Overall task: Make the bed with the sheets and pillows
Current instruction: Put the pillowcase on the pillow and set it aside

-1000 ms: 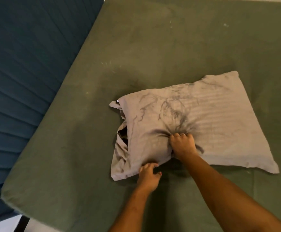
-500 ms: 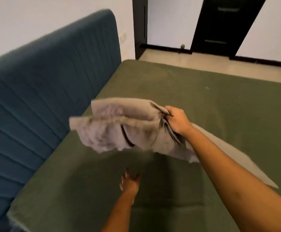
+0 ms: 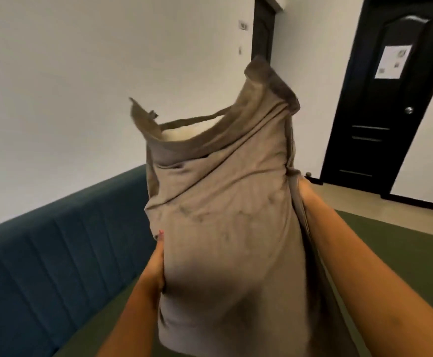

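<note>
**A:** Why is the pillow (image 3: 225, 228) stood on end like that, right in the middle of the frame?

**B:** My guess is it's so the filling drops toward the closed bottom of the pillowcase (image 3: 267, 130). The open mouth faces up, near the top centre, and you can see the pale filling sitting just below the loose hem.

**A:** And the hands?

**B:** The left hand (image 3: 156, 264) lies flat and spread against the pillow's left flank, fingers pointing up, pressing rather than pinching. The right hand (image 3: 304, 191) is on the opposite flank at centre right; only its edge shows past the fabric, so I cannot tell how its fingers are set. Squeezing from both sides would keep the thing upright in the air.

**A:** Is it off the bed (image 3: 395, 253)?

**B:** It looks lifted, with the green sheet showing at the lower right and under the arms, though the pillow's lower end runs close to the bottom edge of the frame.

**A:** What's left to do?

**B:** Probably settle the slack collar, then lay the pillow by the blue headboard (image 3: 55, 253) at lower left. The loose collar could let the filling slip back out if it tips.
</note>
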The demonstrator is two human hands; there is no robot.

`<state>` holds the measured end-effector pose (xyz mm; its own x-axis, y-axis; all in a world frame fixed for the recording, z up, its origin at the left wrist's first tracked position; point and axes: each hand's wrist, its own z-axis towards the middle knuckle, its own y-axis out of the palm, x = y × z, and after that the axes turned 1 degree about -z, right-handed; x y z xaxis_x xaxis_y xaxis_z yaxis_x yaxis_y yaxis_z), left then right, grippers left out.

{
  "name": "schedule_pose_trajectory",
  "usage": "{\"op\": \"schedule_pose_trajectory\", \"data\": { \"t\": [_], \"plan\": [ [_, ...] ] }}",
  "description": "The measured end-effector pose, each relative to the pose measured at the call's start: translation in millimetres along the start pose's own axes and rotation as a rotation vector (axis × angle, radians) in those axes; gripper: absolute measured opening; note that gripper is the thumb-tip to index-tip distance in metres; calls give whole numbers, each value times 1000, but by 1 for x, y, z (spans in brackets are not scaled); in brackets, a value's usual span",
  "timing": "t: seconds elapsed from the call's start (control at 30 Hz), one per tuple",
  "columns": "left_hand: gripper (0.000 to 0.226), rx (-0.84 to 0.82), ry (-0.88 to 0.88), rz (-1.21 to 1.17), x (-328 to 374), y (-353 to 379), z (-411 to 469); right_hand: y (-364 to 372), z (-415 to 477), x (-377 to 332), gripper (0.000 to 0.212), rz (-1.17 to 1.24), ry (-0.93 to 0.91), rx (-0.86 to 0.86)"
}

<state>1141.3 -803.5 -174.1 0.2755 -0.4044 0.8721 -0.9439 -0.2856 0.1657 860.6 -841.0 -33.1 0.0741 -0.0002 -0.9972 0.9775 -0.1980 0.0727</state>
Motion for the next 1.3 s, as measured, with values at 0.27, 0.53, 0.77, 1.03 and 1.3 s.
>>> {"op": "schedule_pose_trajectory", "data": {
  "t": [0.27, 0.53, 0.77, 1.03, 1.3],
  "plan": [
    [96, 75, -79, 1, -10, -82, -44, 35, -23, 28, 69, -16, 236, -425],
    [62, 382, -192, 79, -61, -164, -77, 77, -53, 150, 59, -495, 570, -297],
    [62, 471, -212, -203, -100, -251, -123, 172, -87, 161, 64, -309, 518, -320],
    [90, 448, -217, -242, -95, -319, -180, 274, -161, 123, 61, -328, 383, -539],
    [118, 564, -107, -318, -101, -426, -230, 375, -244, 109, 54, -285, 122, -883]
  ]
}}
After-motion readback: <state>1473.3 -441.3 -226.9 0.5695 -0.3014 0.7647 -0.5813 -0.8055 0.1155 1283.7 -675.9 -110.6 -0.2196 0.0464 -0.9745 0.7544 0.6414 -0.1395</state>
